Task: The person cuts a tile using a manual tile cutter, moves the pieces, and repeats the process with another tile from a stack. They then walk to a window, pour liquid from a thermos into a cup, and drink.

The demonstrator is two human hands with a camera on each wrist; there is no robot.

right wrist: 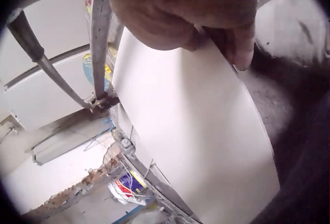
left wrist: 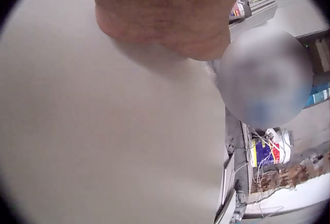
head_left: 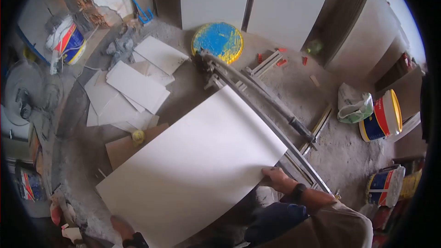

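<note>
The left hand (head_left: 123,230) sits at the near corner of the tile (head_left: 193,165). Only the back of the hand and a dark wristband show in the head view, and the left wrist view shows palm against the pale tile face, so whether its fingers curl round the edge cannot be told. The right hand (head_left: 278,179) grips the tile's right edge, fingers over the top face and thumb (right wrist: 242,49) pressed along the rim, as the right wrist view shows. A dark watch (head_left: 298,192) sits on that wrist.

The tile is a large white slab stretching from between the two hands away to the upper left of the right hand. Its far right edge lies against the cutter (head_left: 257,110), whose long rail and handle run diagonally just beyond the right hand.

Left of the tile and beyond the left hand, a tape measure (head_left: 138,136) lies on cardboard (head_left: 120,149), with a heap of offcuts (head_left: 131,92) farther out on the floor (head_left: 330,151). To the right of the right hand stand buckets (head_left: 381,117), one beside a bag (head_left: 353,105). Farthest off, past the cutter's end, a blue and yellow lid (head_left: 217,41) lies before white panels (head_left: 257,0) leaning on the wall.
</note>
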